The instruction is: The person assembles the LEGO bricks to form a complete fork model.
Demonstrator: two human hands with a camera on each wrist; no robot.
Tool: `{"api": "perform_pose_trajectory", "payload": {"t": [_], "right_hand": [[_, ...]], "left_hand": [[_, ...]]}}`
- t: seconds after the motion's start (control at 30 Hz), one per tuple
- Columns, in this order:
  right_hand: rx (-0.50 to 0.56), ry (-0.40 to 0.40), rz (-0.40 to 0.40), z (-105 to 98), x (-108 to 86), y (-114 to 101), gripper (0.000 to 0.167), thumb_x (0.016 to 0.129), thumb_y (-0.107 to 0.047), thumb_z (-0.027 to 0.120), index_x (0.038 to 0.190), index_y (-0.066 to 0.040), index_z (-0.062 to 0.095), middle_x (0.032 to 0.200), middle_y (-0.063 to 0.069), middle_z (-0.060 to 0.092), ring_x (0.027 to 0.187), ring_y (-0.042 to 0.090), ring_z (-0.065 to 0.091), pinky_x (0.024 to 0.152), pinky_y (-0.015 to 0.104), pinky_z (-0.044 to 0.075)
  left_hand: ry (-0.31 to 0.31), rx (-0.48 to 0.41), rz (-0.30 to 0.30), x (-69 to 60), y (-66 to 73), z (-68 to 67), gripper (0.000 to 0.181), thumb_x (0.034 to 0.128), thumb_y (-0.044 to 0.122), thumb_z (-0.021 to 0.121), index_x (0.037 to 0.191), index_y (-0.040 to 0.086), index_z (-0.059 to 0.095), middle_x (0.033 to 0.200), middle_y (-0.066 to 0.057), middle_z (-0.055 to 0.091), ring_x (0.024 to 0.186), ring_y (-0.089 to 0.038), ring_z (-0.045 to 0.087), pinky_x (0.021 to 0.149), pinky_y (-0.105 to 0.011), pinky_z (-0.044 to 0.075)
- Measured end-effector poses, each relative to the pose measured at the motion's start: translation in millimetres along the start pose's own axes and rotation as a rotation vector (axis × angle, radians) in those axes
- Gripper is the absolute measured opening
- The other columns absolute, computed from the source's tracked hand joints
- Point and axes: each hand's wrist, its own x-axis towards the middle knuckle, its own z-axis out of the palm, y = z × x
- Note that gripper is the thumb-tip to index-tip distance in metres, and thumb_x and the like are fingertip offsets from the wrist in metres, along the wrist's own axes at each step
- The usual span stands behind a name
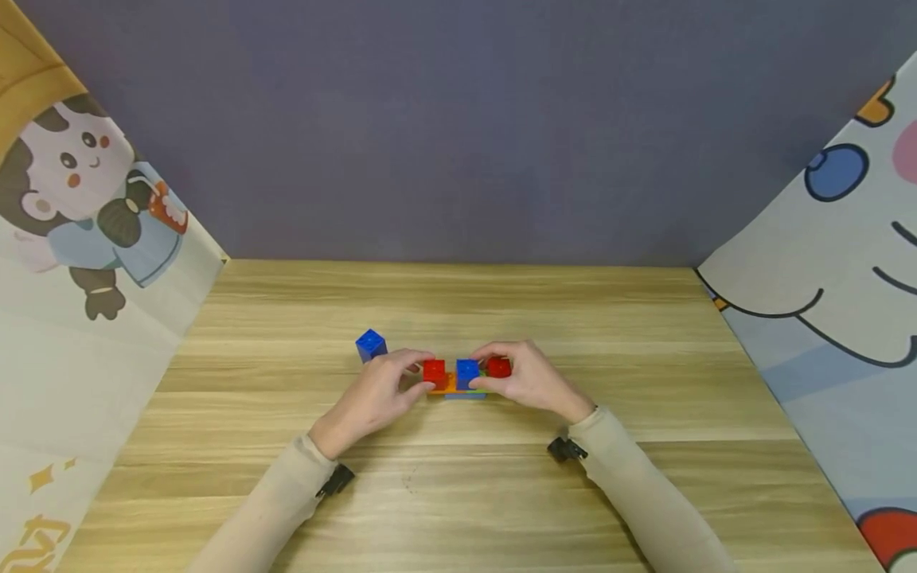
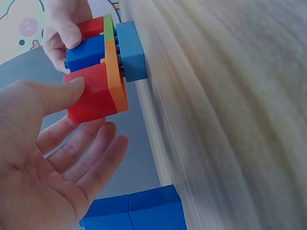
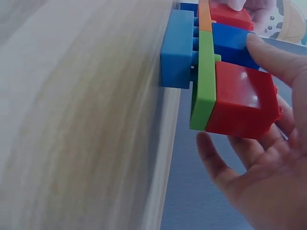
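A person's left hand [image 1: 375,390] holds a red block [image 1: 434,372] in a narrow thumb-and-finger grip as the right hand [image 1: 536,383] pinches a blue block [image 1: 468,373], a second red block [image 1: 499,367] beside it. All three sit on an orange plate [image 2: 115,84] and a green plate [image 3: 205,91] above a light-blue block [image 3: 176,53] on the wooden counter [image 1: 458,501]; a dark-blue stack [image 1: 371,345] stands near the left hand.

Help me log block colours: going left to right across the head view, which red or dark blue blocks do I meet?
Blue stack → left red block → blue block → right red block.
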Motion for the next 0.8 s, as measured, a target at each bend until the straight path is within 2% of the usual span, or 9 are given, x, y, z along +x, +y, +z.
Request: {"api": "perform_pose_trajectory", "payload": {"t": [0.23,0.47,0.6,0.67,0.73,0.8], "right_hand": [[0.01,0.018,-0.012,3.5,-2.1,2.6,0.035,0.09,-0.026,0.088,0.121,-0.014,0.078,0.119,0.005,0.08,0.098,0.012,0.069,0.09,0.029,0.058],[0.031,0.036,0.027,6.4,-5.9,0.9,0.036,0.089,-0.028,0.089,0.121,-0.014,0.079,0.119,0.005,0.08,0.099,0.014,0.069,0.092,0.033,0.057],[0.044,0.036,0.053,6.6,-6.8,-2.5,0.038,0.09,-0.028,0.089,0.123,-0.013,0.079,0.121,0.006,0.08,0.096,0.014,0.067,0.088,0.03,0.057],[0.044,0.03,0.054,5.9,-6.5,-4.4,0.042,0.09,-0.027,0.089,0.126,-0.012,0.077,0.123,0.008,0.079,0.093,0.015,0.066,0.084,0.028,0.057],[0.033,0.019,0.038,3.5,-6.2,-5.1,0.05,0.09,-0.03,0.089,0.132,-0.008,0.074,0.127,0.01,0.077,0.098,0.018,0.07,0.087,0.031,0.06],[0.021,0.014,0.019,-1.7,-6.7,-4.8,0.058,0.089,-0.033,0.089,0.137,-0.006,0.07,0.131,0.011,0.076,0.107,0.022,0.073,0.096,0.039,0.061]], "left_hand": [[0.012,0.006,0.021,-0.4,0.9,0.0,0.039,0.0963,0.016,0.081,0.133,0.007,0.073,0.125,-0.011,0.077,0.105,-0.027,0.077,0.088,-0.04,0.066],[-0.004,0.04,0.008,-1.7,2.7,0.2,0.039,0.0967,0.018,0.081,0.134,0.008,0.073,0.125,-0.009,0.078,0.104,-0.024,0.076,0.087,-0.04,0.065],[-0.004,0.067,0.015,-1.3,3.2,-0.1,0.04,0.0965,0.018,0.081,0.134,0.007,0.073,0.125,-0.011,0.078,0.104,-0.025,0.076,0.087,-0.04,0.065],[-0.006,0.083,0.02,-0.4,3.1,-0.9,0.039,0.0966,0.018,0.081,0.134,0.007,0.072,0.126,-0.011,0.077,0.104,-0.025,0.077,0.088,-0.04,0.065],[-0.012,0.096,0.022,0.5,3.5,-2.0,0.039,0.0969,0.019,0.08,0.134,0.007,0.072,0.127,-0.011,0.077,0.105,-0.025,0.076,0.089,-0.041,0.065],[-0.019,0.106,0.018,1.0,4.2,-2.7,0.041,0.0971,0.02,0.08,0.135,0.007,0.071,0.13,-0.011,0.076,0.107,-0.025,0.076,0.091,-0.041,0.065]]}}
